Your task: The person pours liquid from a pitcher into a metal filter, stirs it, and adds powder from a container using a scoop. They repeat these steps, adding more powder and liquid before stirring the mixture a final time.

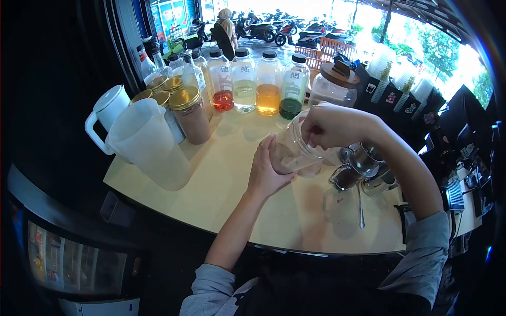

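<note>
My left hand (265, 169) is wrapped round a clear jar (291, 149) and holds it tilted above the table, its mouth toward the right. Some pale contents show low inside the jar, too blurred to name. At the mouth is my right hand (337, 125), fingers curled and reaching in over the rim. Whatever those fingers pinch is hidden. Just right of the jar stand a metal drip filter (366, 158) and a glass mug (346, 178) with something dark brown in it. A long spoon (360, 206) lies near them.
Bottles of coloured liquid line the back, among them a red one (223, 97) and an orange one (268, 95). At left are a frosted pitcher (150, 142), a white jug (109, 108) and a gold-lidded jar (192, 118). A wooden-lidded jar (333, 87) stands behind my right hand.
</note>
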Motion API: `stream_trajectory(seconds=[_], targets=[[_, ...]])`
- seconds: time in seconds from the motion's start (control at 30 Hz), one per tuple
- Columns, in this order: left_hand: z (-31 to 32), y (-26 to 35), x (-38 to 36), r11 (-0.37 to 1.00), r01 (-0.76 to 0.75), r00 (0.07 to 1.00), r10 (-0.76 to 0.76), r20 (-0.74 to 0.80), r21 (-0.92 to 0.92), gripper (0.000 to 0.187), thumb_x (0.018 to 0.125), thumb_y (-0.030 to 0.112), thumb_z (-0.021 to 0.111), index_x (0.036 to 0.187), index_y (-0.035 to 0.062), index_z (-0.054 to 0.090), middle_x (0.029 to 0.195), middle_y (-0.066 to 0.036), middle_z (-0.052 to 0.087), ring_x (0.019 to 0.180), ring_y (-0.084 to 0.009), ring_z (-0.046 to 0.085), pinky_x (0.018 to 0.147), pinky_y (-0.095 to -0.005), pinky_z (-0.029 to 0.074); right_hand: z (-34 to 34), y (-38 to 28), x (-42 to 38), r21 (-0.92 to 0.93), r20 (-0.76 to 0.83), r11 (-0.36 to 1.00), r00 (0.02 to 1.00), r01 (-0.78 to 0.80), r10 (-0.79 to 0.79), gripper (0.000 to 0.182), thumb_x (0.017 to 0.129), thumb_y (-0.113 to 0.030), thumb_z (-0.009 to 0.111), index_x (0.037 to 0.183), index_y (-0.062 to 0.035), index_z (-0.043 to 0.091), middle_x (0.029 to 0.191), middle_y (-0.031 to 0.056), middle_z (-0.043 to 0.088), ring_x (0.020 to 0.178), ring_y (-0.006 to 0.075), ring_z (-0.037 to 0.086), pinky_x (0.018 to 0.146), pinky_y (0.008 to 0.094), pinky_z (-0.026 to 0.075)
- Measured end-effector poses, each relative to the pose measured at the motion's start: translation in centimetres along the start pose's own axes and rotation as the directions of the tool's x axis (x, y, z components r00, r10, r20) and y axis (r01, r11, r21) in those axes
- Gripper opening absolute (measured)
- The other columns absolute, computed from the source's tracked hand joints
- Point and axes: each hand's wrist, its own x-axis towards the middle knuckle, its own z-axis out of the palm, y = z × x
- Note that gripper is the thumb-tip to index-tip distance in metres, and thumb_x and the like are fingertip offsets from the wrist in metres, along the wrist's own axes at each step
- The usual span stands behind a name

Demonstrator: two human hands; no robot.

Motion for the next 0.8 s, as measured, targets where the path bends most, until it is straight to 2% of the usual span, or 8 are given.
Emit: stream_trajectory(seconds=[0.03,0.07,0.13,0.23,0.47,0.67,0.73,0.8], targets=[[0.0,0.0,0.0,1.000,-0.004,1.000,0.004,-0.007,0.003,0.107,0.053,0.023,0.089,0.137,0.0036,0.026,0.130,-0.017,0.043,0.120,-0.0324,0.047,0.100,-0.0403,0.042,-0.2,-0.1,-0.3,-0.003,-0.007,1.000,1.000,0.004,-0.004,0.019,0.070,-0.002,0.058,0.085,0.0029,0.070,0.073,0.0121,0.067,0.065,0.0161,0.066,0.060,0.0290,0.052],[0.0,0.0,0.0,1.000,-0.005,1.000,0.005,-0.006,0.003,0.107,0.053,0.023,0.089,0.137,0.0036,0.026,0.130,-0.017,0.043,0.120,-0.0324,0.047,0.100,-0.0403,0.042,-0.4,-0.3,-0.7,-0.002,-0.008,1.000,1.000,0.003,-0.003,0.019,0.070,-0.002,0.058,0.085,0.0029,0.070,0.073,0.0121,0.067,0.065,0.0161,0.066,0.060,0.0290,0.052],[-0.1,0.0,0.0,1.000,-0.010,1.000,0.010,-0.013,0.005,0.107,0.053,0.024,0.089,0.136,0.0035,0.026,0.129,-0.016,0.043,0.120,-0.0323,0.047,0.100,-0.0399,0.042,-1.0,-0.7,-1.3,0.081,0.020,0.994,0.997,-0.080,0.079,0.019,0.075,0.000,0.056,0.089,0.0051,0.067,0.071,0.0098,0.066,0.062,0.0129,0.064,0.060,0.0260,0.051],[0.1,-0.1,0.0,1.000,0.008,1.000,-0.008,-0.023,0.004,0.106,0.054,0.024,0.089,0.136,0.0036,0.026,0.129,-0.016,0.043,0.120,-0.0319,0.047,0.100,-0.0398,0.042,-1.1,-0.5,-2.0,0.157,-0.014,0.985,0.997,-0.072,0.075,0.019,0.078,0.000,0.054,0.091,0.0060,0.067,0.070,0.0087,0.066,0.061,0.0111,0.064,0.059,0.0244,0.051],[0.1,-0.1,0.0,1.000,0.027,1.000,-0.027,-0.009,-0.004,0.106,0.054,0.023,0.089,0.136,0.0028,0.025,0.130,-0.016,0.042,0.120,-0.0316,0.047,0.100,-0.0396,0.042,-1.5,0.5,-3.2,0.212,-0.051,0.976,0.997,-0.037,0.049,0.018,0.078,-0.003,0.057,0.091,0.0042,0.068,0.070,0.0086,0.066,0.062,0.0113,0.065,0.058,0.0251,0.051],[0.1,0.0,0.0,1.000,0.011,0.999,-0.010,-0.050,0.017,0.106,0.054,0.024,0.089,0.136,0.0029,0.025,0.130,-0.017,0.042,0.121,-0.0326,0.046,0.101,-0.0405,0.041,-1.2,1.5,-4.2,0.420,-0.099,0.907,0.992,-0.026,0.074,0.019,0.080,-0.002,0.057,0.093,0.0056,0.067,0.069,0.0066,0.065,0.057,0.0088,0.059,0.055,0.0221,0.048],[0.0,0.1,0.0,1.000,0.007,0.998,-0.006,-0.067,0.013,0.105,0.055,0.023,0.089,0.135,0.0030,0.025,0.129,-0.018,0.042,0.120,-0.0333,0.046,0.101,-0.0408,0.041,-1.0,2.4,-4.3,0.546,-0.108,0.837,0.987,-0.039,0.116,0.019,0.081,-0.001,0.056,0.095,0.0060,0.067,0.070,0.0063,0.065,0.056,0.0072,0.058,0.054,0.0203,0.047],[0.0,0.5,0.0,1.000,0.017,0.996,-0.016,-0.084,0.003,0.102,0.055,0.020,0.088,0.135,0.0047,0.027,0.129,-0.017,0.043,0.120,-0.0339,0.046,0.101,-0.0418,0.040,-0.9,3.3,-4.6,0.593,-0.108,0.805,0.987,-0.030,0.117,0.019,0.081,0.000,0.056,0.096,0.0063,0.067,0.070,0.0065,0.065,0.057,0.0066,0.058,0.054,0.0195,0.047]])
